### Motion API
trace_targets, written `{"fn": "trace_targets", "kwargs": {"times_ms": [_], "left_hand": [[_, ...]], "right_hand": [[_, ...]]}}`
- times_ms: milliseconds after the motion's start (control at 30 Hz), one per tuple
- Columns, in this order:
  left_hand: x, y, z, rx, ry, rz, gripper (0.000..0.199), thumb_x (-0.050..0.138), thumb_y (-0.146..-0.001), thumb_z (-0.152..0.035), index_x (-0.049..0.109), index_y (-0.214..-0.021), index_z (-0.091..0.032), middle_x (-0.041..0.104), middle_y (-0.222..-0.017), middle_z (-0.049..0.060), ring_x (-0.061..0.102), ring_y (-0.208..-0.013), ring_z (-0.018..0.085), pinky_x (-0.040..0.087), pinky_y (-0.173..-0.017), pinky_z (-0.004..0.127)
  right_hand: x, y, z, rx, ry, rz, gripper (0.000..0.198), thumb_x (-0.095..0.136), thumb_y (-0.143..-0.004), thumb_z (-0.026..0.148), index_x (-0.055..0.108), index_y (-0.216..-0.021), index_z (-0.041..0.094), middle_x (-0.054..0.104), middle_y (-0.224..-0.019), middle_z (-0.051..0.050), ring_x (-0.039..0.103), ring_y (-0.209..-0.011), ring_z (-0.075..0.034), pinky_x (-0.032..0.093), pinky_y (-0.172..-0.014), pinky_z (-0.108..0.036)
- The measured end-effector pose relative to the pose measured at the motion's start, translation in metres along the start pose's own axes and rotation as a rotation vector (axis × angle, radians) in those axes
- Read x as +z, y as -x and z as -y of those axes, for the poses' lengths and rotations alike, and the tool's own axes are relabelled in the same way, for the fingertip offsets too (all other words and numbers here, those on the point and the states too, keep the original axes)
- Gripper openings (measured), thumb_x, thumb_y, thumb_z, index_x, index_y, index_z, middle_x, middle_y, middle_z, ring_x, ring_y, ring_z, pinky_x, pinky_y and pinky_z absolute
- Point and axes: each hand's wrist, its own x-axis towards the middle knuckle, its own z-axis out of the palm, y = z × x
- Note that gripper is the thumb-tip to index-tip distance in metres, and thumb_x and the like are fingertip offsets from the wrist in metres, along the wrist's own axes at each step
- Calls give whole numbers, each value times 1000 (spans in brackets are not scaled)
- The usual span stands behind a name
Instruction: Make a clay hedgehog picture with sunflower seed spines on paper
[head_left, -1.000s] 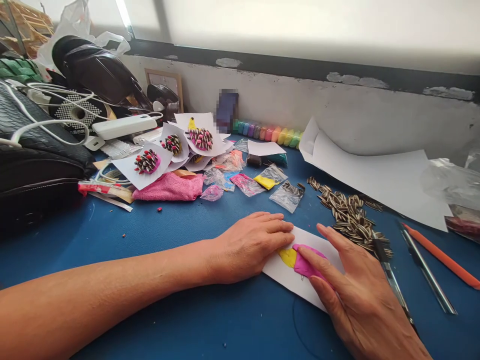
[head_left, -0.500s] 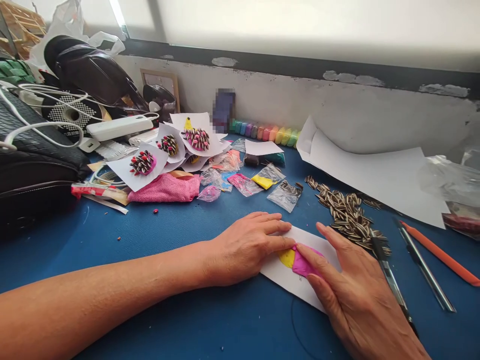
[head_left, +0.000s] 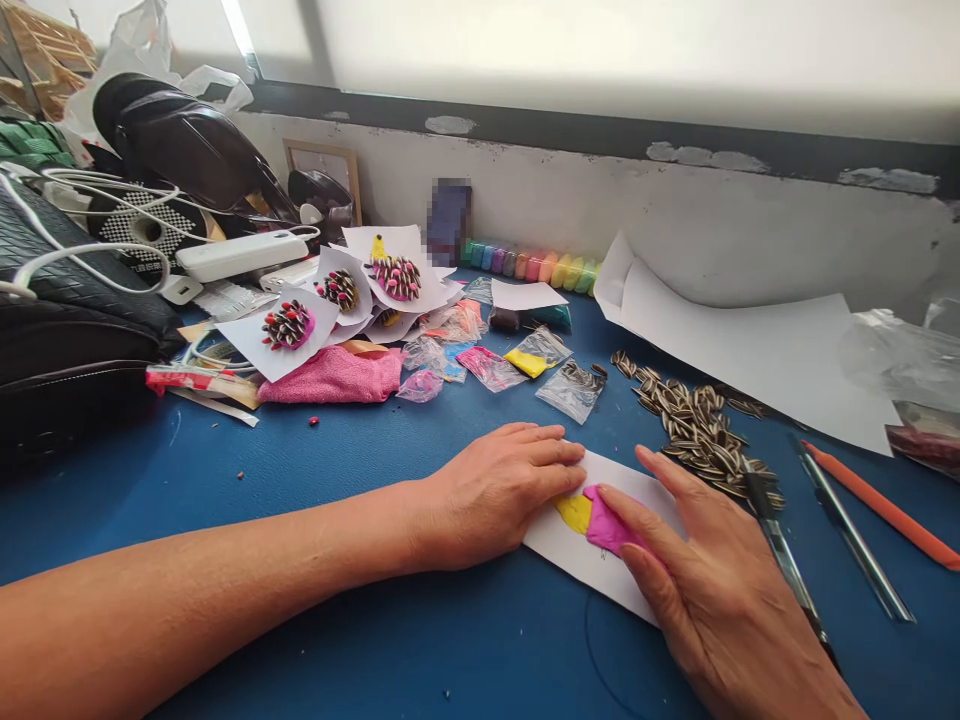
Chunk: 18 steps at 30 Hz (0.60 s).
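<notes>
A white sheet of paper (head_left: 581,567) lies on the blue table, bearing a flat patch of yellow clay (head_left: 574,513) joined to a larger patch of magenta clay (head_left: 606,527). My left hand (head_left: 502,490) rests flat on the paper's left side, fingers stretched out beside the yellow clay. Over the right part of the sheet is my right hand (head_left: 712,580), fingers apart. Its index fingertip presses on the magenta clay and the thumb is at the lower edge. Part of the magenta clay is hidden under that hand.
Striped sunflower seeds (head_left: 694,425) are heaped beyond my right hand. Pens and an orange tool (head_left: 881,505) lie to the right. Small clay packets (head_left: 529,362) sit behind, beside a pink cloth (head_left: 334,375) and several seed-studded clay figures (head_left: 289,326) on paper.
My left index finger has drawn back from the seam between the yellow and magenta clay. The right hand stays on the magenta clay with only a slight shift.
</notes>
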Motion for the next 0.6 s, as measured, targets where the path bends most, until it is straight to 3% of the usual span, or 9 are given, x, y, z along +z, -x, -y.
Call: {"fn": "trace_targets", "kwargs": {"times_ms": [600], "left_hand": [[0,1,-1,10,-34,-25,31,50,-96,-10,65,-123,-13,62,-139,12,56,-132,25,39,-116,40]], "right_hand": [[-2,0,2,19,29,13,44,37,-103,36,71,-124,17,59,-136,-21,60,-120,-32,56,-89,-50]]}}
